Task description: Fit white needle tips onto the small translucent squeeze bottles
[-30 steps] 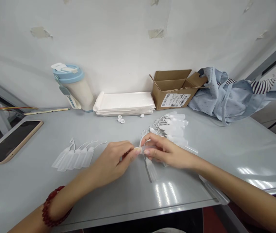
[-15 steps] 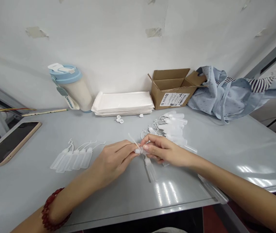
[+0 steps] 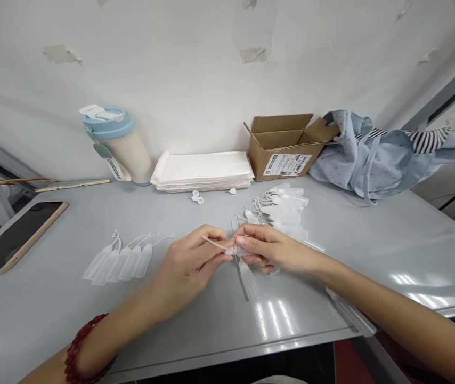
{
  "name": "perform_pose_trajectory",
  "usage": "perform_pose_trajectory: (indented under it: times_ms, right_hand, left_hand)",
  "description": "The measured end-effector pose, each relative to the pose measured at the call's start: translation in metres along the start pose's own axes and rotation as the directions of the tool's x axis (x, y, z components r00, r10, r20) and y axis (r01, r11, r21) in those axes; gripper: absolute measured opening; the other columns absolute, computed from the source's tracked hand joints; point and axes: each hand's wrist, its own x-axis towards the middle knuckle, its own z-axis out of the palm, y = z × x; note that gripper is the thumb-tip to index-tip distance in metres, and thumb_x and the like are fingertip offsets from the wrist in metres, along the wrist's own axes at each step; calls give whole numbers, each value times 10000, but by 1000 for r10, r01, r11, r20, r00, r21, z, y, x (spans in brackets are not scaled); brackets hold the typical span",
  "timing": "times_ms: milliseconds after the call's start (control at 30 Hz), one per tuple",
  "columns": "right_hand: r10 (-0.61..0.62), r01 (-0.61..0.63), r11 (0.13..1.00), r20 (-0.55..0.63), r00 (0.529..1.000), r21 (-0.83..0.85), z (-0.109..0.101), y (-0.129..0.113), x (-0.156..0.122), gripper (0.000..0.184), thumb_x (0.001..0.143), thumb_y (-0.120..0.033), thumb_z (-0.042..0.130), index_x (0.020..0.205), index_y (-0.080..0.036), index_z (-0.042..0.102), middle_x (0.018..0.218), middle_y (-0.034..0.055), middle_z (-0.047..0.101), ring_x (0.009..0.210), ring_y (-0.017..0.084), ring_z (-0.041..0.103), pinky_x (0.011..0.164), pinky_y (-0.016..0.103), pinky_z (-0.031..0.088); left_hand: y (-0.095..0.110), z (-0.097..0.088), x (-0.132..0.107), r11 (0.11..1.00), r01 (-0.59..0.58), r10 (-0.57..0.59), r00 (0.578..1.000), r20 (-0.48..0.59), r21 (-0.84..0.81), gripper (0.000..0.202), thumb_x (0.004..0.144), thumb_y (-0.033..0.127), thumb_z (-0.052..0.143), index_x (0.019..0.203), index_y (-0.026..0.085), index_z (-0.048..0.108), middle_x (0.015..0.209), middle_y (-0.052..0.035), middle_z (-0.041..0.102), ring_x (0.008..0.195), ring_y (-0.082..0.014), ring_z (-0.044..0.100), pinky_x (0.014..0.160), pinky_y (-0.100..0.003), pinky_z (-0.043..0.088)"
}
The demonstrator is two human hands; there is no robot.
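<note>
A small translucent plastic bottle (image 3: 245, 250) lies sideways between my hands, its body in the closed fingers of my right hand (image 3: 271, 246). My left hand (image 3: 193, 262) pinches at the white cap (image 3: 230, 250) on its neck. From the cap a thin strap (image 3: 213, 243) sticks out up and left over my left fingers. Just below my hands rests another capped bottle (image 3: 249, 280). Several similar bottles with straps (image 3: 126, 263) lie side by side left of my left hand. Beyond my right hand is a pile of more bottles (image 3: 287, 213), partly hidden by it.
Loose white caps (image 3: 197, 198) lie before a stack of white packets (image 3: 203, 168). An open cardboard box (image 3: 259, 157) and a blue cloth bag (image 3: 351, 165) stand back right. A tumbler (image 3: 127, 152) and a phone (image 3: 19, 234) are left. A clear strip (image 3: 351, 312) crosses the front edge.
My left fingers have shifted on the cap, the hand's back rising a little. The strap has swung down to the left from a steeper angle. My right hand has stayed nearly in place.
</note>
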Motion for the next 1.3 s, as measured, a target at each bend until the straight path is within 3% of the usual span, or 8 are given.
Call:
perform_pose_trajectory:
  times_ms: [267,433,600,700,800,900,1100,1300]
  right_hand:
    - [-124,122,969,4,992,-213,2,-3,-3,274,862,-439,602,933,-187,519,559,-97,366,469,48,296,427,176,229]
    - [-142,132,973,-38,989,-190,3,-4,-5,261,862,-441,601,918,-202,512,529,-108,341,443,48,278,407,177,216]
    - [-116,111,985,-31,993,-133,1,-2,-5,274,851,-454,607,891,-200,513,536,-102,347,447,56,273,403,184,231]
    - [-76,73,993,-23,997,-89,2,-2,-4,277,842,-450,621,877,-200,507,531,-102,377,430,51,283,395,185,222]
    - [-29,29,999,3,1000,-26,2,-3,-3,266,852,-442,613,856,-203,496,487,-114,352,401,47,259,382,183,189]
    - [1,-4,998,47,999,60,1,-3,-3,252,868,-422,602,828,-203,485,476,-123,294,410,46,211,385,178,169]
    - [15,-23,990,60,998,140,1,-3,-3,267,880,-419,587,793,-206,452,513,-117,254,439,46,178,399,171,161]
    - [42,-53,991,84,996,124,0,-2,0,352,909,-503,492,749,-203,402,533,-111,257,438,45,175,397,174,149]
  left_hand:
    - [4,1,0,1000,-21,22,999,-31,4,218,862,59,569,1001,205,651,909,-25,643,760,-111,625,653,-194,497]
    - [8,-3,4,905,324,-304,946,115,-276,357,804,231,688,1144,228,578,976,-17,620,803,-135,661,726,-248,571]
    - [13,-11,9,794,521,-448,850,277,-314,168,884,341,580,914,190,648,729,14,667,646,-117,646,625,-221,562]
    - [11,-8,7,895,390,-349,914,204,-216,135,905,251,549,858,179,654,679,17,670,583,-108,628,560,-204,535]
    - [4,-2,-1,999,32,-33,997,70,23,95,894,123,548,920,175,623,838,-21,702,721,-132,664,642,-226,538]
    - [1,2,-6,955,-210,215,977,-3,209,164,887,56,537,980,184,583,916,-35,694,832,-141,662,721,-232,529]
    - [8,-6,3,995,70,-77,992,97,74,47,897,190,555,894,184,602,720,23,652,584,-96,598,558,-195,485]
    - [4,-3,-2,997,-45,37,993,114,64,95,907,143,510,955,158,591,828,-30,667,670,-111,606,629,-219,495]
